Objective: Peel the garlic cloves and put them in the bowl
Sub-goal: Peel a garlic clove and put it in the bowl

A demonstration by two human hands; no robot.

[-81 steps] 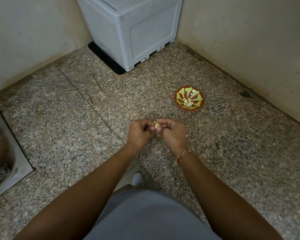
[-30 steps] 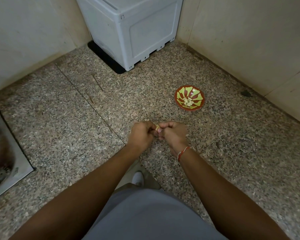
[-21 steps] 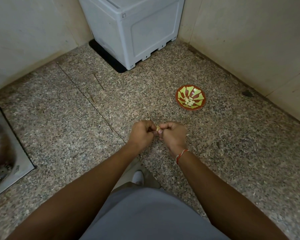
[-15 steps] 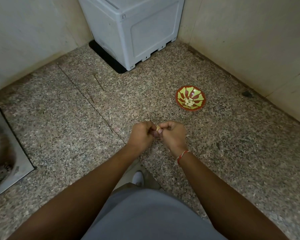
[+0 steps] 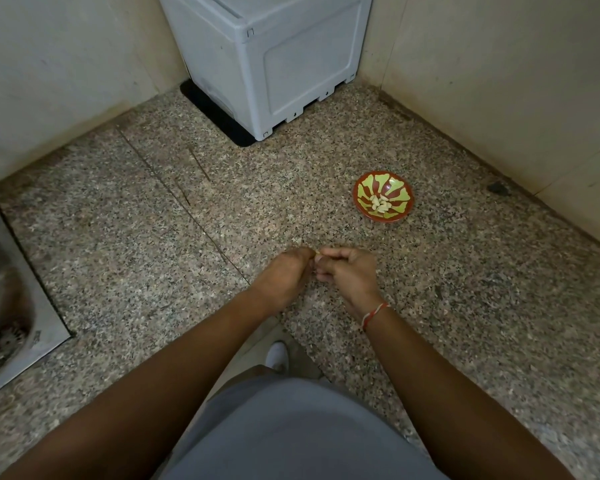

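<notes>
**Clove nearly hidden between the fingertips, peeling under way**

A garlic clove (image 5: 317,252) is pinched between the curled fingertips of the left hand (image 5: 284,273) and the right hand (image 5: 349,271), which are pressed together over the speckled stone counter (image 5: 465,289). Compared with a few seconds ago, far less of the clove is shown: only a pale sliver is seen at the top of the knuckles, and the hands have been lowered slightly toward the counter. From this it is judged that skin is being worked off, though no loosened skin can be made out. The red and green bowl (image 5: 361,199), holding a small heap of peeled cloves (image 5: 380,203), is set well apart, ahead and to the right of the fingers. A red and white thread (image 5: 374,313) is worn on the right wrist. A grey plastic box (image 5: 291,64) is stood in the corner, and a steel sink (image 5: 11,306) is let into the counter at the left
</notes>
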